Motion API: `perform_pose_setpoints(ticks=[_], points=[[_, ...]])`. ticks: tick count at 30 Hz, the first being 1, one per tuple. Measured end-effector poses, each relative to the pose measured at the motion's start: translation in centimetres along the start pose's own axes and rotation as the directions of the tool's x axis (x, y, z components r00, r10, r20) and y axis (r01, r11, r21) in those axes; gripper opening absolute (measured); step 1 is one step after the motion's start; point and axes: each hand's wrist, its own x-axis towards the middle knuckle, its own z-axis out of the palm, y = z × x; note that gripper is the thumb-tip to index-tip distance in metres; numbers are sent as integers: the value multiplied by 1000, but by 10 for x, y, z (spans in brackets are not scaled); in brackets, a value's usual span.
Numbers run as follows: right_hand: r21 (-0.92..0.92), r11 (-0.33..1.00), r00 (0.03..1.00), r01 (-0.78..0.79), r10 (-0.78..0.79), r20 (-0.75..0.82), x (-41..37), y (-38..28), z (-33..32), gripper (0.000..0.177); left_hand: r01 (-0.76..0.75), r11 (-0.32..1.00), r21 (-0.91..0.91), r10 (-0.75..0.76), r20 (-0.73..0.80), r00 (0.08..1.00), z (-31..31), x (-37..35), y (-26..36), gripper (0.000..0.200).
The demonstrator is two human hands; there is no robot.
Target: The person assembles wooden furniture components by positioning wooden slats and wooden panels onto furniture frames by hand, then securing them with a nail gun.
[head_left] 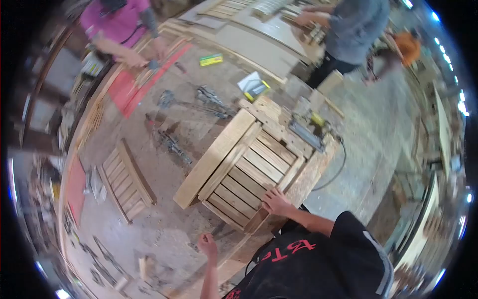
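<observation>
A slatted wooden panel [244, 185] in a wooden frame lies on the worktable in front of me, with a thick wooden board [219, 157] along its far left side. My right hand [276, 201] rests on the panel's near edge, fingers spread over the wood. To the left of the panel's near corner, my left hand [208, 245] hovers over the table with its fingers curled in. Whatever is inside those fingers, if anything, is too small to make out.
A smaller slatted panel [125, 182] lies to the left. Power tools [172, 144] and a yellow-green box [211, 60] are scattered beyond. A clamp-like metal tool [306, 133] with a cable sits at the right edge. Co-workers in pink [112, 25] and grey [358, 30] stand across the table.
</observation>
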Motion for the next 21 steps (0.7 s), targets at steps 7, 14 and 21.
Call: perform_pose_setpoints(ticks=[7, 14, 21], points=[[542, 707, 886, -454, 295, 358, 102, 20, -40, 28, 365, 853, -373, -386, 19, 922, -8, 7, 34, 25], [682, 729, 938, -63, 277, -210, 426, 81, -108, 23, 60, 953, -297, -89, -86, 992, -8, 141, 108, 22], [339, 901, 820, 271, -32, -572, 716, 68, -104, 42, -111, 990, -83, 80, -310, 947, 18, 505, 109, 34]])
